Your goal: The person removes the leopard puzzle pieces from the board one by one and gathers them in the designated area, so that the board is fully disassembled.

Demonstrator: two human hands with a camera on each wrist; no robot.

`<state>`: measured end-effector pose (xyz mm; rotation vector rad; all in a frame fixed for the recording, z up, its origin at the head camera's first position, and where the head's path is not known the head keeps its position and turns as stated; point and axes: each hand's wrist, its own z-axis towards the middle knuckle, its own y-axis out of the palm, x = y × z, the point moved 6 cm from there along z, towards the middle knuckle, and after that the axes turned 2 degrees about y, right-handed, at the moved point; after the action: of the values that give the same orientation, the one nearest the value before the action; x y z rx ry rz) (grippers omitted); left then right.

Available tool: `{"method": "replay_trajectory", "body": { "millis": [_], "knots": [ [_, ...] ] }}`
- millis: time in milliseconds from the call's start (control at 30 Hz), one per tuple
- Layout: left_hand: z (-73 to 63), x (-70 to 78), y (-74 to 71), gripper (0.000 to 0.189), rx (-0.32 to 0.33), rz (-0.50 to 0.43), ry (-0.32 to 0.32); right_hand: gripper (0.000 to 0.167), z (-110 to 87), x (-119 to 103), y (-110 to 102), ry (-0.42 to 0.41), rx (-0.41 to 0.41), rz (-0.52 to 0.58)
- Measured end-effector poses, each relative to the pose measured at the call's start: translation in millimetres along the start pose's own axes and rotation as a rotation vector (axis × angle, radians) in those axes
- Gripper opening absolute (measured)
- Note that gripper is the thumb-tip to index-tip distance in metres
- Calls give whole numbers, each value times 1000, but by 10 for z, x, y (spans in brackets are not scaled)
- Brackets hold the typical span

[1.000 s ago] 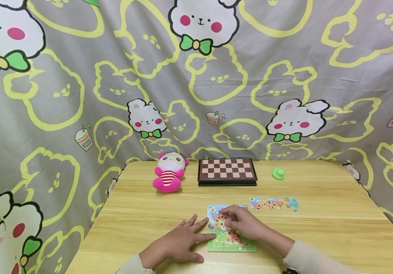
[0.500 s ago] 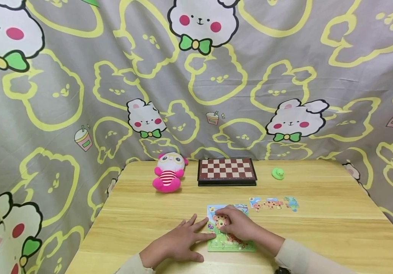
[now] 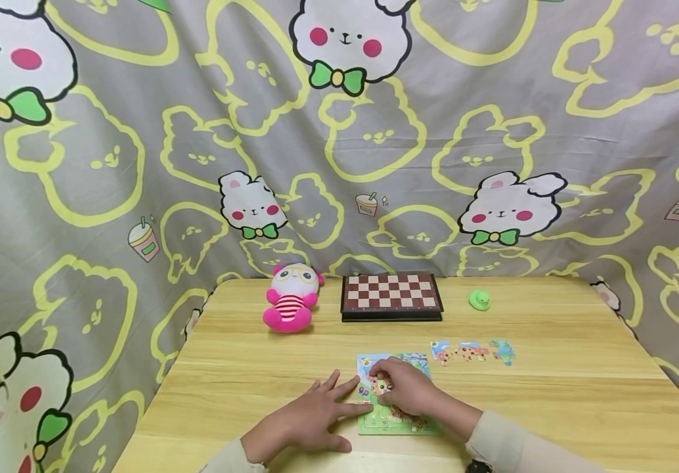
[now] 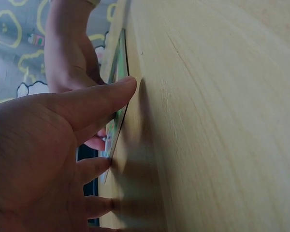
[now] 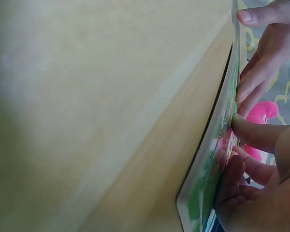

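Note:
A jigsaw puzzle board (image 3: 383, 427) with a spotted leopard cub on green grass lies flat on the table. My left hand (image 3: 318, 414) is spread at its left side, fingertips resting on the board's left edge and thumb on the wood. My right hand (image 3: 410, 387) bends over the middle of the board. Its thumb and fingers pinch a puzzle piece (image 3: 382, 383) at the cub's head, largely hidden by the hand. In the right wrist view, the right thumb (image 5: 256, 134) and curled fingers touch the board's picture surface.
Several loose puzzle pieces (image 3: 472, 352) lie right of the board. Behind stand a pink panda plush (image 3: 289, 299), a folded chessboard (image 3: 391, 292) and a green toy duck (image 3: 479, 300). A patterned curtain (image 3: 316, 131) hangs along the table's back and sides.
My right hand has shifted slightly left and toward me over the board, its fingers closing at the cub's head. The left hand has stayed still.

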<state>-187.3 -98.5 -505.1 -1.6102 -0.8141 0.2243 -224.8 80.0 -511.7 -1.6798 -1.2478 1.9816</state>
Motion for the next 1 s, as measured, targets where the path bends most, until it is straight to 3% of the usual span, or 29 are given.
{"method": "replay_trajectory", "body": {
  "millis": [633, 1000],
  "knots": [
    [7, -11, 1, 68, -15, 7, -7, 33, 15, -6, -28, 9, 21, 23],
    [10, -20, 14, 68, -4, 5, -3, 29, 15, 53, -58, -14, -38, 232]
  ]
}}
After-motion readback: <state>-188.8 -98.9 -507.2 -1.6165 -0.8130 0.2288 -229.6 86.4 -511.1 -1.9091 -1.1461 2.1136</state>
